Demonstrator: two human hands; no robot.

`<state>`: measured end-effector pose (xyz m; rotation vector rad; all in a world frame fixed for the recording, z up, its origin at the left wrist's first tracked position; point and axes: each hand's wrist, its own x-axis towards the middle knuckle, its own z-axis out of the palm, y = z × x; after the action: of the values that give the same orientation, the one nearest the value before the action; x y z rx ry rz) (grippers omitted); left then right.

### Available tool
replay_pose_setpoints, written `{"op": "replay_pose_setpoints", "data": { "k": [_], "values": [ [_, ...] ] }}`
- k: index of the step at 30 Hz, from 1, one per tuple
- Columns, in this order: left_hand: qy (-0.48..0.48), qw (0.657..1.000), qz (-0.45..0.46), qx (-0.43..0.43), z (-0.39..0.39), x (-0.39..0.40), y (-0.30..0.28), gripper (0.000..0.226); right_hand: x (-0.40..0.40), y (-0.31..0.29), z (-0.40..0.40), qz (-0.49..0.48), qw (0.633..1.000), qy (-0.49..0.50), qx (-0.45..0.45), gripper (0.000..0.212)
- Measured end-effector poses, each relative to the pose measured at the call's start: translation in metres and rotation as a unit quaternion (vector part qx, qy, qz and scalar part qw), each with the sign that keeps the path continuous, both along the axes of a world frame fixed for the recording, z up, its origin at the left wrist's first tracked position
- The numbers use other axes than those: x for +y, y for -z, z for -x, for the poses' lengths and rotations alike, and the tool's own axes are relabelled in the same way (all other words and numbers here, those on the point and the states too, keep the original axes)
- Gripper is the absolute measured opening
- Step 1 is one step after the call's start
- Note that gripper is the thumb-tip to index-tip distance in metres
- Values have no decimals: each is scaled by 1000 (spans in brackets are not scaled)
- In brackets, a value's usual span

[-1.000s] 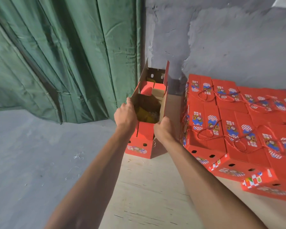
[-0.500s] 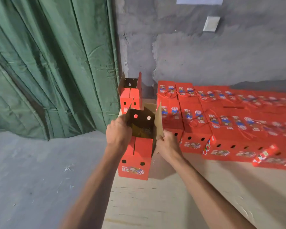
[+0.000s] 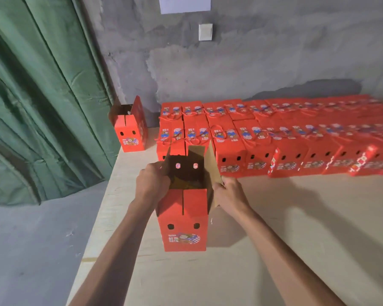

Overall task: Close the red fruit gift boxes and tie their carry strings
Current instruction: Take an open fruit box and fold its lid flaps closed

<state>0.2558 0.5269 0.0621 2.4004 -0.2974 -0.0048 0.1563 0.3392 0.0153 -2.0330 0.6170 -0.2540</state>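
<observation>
An open red gift box (image 3: 184, 219) stands upright on the pale wooden table (image 3: 274, 228), its brown flaps raised and yellowish contents dimly visible inside. My left hand (image 3: 152, 184) grips the box's left flap at the top edge. On the other side, my right hand (image 3: 229, 195) holds the right flap. A second open red box (image 3: 131, 129) stands at the table's far left corner. Behind, several closed red boxes (image 3: 263, 138) with tied red strings lie in rows along the wall.
A green quilted curtain (image 3: 42, 96) hangs at the left beyond the table's edge, above grey floor (image 3: 31, 250). The grey concrete wall (image 3: 252, 62) carries a white switch plate (image 3: 205, 32) and a sheet of paper (image 3: 185, 4).
The box in my hands has come nearer to me along the table, away from the wall and the other open box. Both hands keep hold of its flaps.
</observation>
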Motion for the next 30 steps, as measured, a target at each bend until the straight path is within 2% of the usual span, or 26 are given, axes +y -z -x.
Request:
{"op": "replay_pose_setpoints", "data": {
  "k": [6, 14, 21, 25, 30],
  "values": [
    [9, 1000, 23, -19, 88, -116, 2, 48, -109, 6, 87, -24, 999, 17, -17, 21],
    [60, 997, 47, -16, 154, -281, 14, 51, -260, 11, 174, -1, 995, 89, -33, 29],
    [113, 992, 61, 16, 166, -402, 29, 41, -372, 26, 208, -6, 992, 125, -23, 24],
    [122, 990, 53, 38, 160, -462, 44, 19, -429, 32, 214, -13, 991, 130, -8, 21],
    [119, 990, 60, 51, 161, -525, 66, 18, -498, 43, 215, -5, 991, 136, 10, 20]
  ]
}}
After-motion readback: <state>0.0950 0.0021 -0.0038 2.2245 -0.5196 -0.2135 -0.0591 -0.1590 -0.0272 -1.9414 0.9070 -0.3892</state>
